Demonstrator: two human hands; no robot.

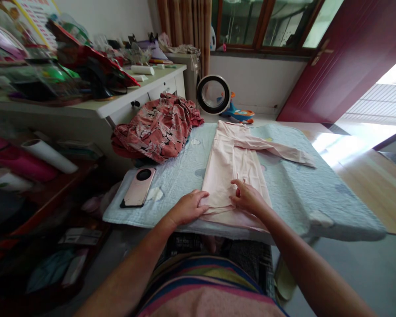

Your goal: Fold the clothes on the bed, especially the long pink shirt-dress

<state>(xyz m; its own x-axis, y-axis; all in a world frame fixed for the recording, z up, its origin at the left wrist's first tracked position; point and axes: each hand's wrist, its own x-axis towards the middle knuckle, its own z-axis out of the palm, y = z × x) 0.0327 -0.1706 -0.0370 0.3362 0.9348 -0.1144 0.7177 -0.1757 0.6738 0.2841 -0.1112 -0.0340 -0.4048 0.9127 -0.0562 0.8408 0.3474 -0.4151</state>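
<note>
A pale pink long-sleeved shirt (219, 171) lies partly folded on a light blue quilted cover (290, 189), one sleeve stretched out to the right. My left hand (189, 207) rests on the lower left edge of the shirt, thumb and fingers apart. Over the shirt's lower middle is my right hand (249, 197), its index finger extended and thumb held away from it. The right fingers touch or hover just above the cloth; which of these I cannot tell.
A crumpled red patterned cloth (161, 127) and a pink phone (139, 187) lie on the cover's left side. A cluttered desk (110, 105) stands left. Behind are a round black-rimmed object (227, 94), a blue and orange ride-on toy (239, 113) and a red door (330, 61).
</note>
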